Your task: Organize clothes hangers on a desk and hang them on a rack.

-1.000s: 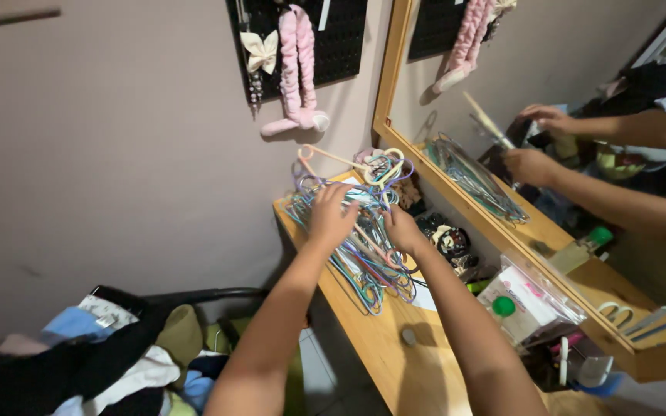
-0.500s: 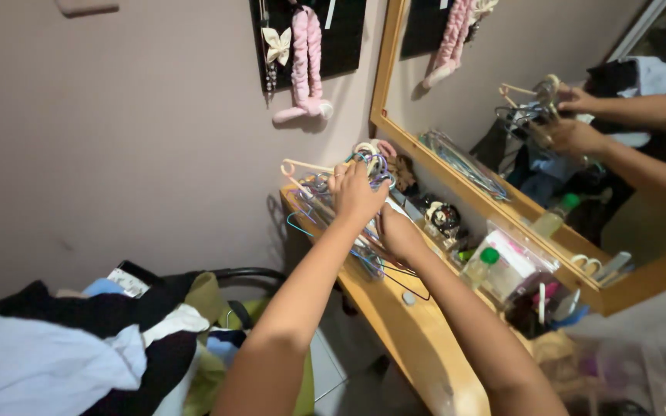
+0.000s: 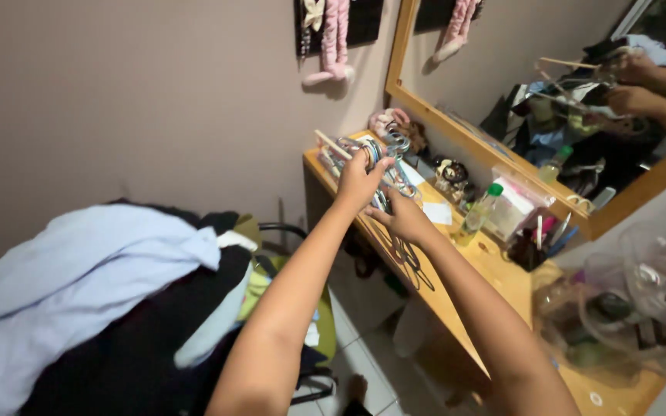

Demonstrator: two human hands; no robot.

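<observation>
My left hand (image 3: pixel 358 179) grips the hook ends of a bundle of thin coloured wire hangers (image 3: pixel 385 158), lifted off the wooden dresser top (image 3: pixel 495 273). Just below, my right hand (image 3: pixel 402 218) holds the lower part of the same bundle, whose dark wire bodies (image 3: pixel 408 258) hang down over the dresser's front edge. Both arms reach forward from the bottom of the view.
A wood-framed mirror (image 3: pixel 502 92) leans behind the dresser and reflects my arms. A green-capped bottle (image 3: pixel 477 212), clear pouches and small items crowd the top. Clear plastic bags (image 3: pixel 626 308) lie at right. A chair piled with clothes (image 3: pixel 94 300) stands at left. Pink fabric (image 3: pixel 333 42) hangs on the wall.
The hangers lay flat on the dresser under both hands; now they are gathered into a bundle and lifted. The view has swung left and back, showing more of the clothes pile.
</observation>
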